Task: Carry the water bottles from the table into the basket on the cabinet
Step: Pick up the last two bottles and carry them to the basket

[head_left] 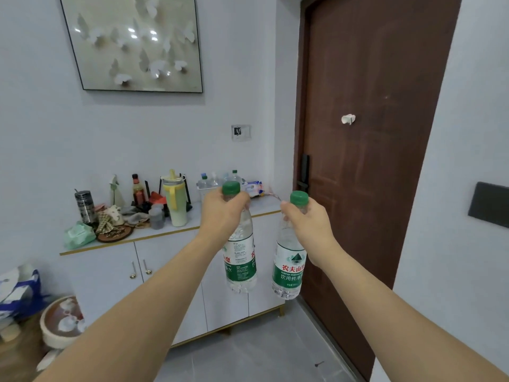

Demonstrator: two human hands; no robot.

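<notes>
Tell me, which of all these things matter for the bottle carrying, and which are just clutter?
Part of the job: left hand gripping a water bottle; right hand gripping another bottle; basket on the cabinet.

Just lying about: yellow jug, steel tumbler, sauce bottle, green packet.

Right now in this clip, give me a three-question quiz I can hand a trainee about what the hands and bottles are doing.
1. True or false: each hand grips a bottle near its green cap.
2. Where is the basket? A) on the floor B) on the cabinet near the door C) on the wall
3. Fill in: the basket already holds several ____.

Key
1. True: the left hand holds the left bottle and the right hand holds the right bottle, both hanging upright.
2. B
3. bottles
</notes>
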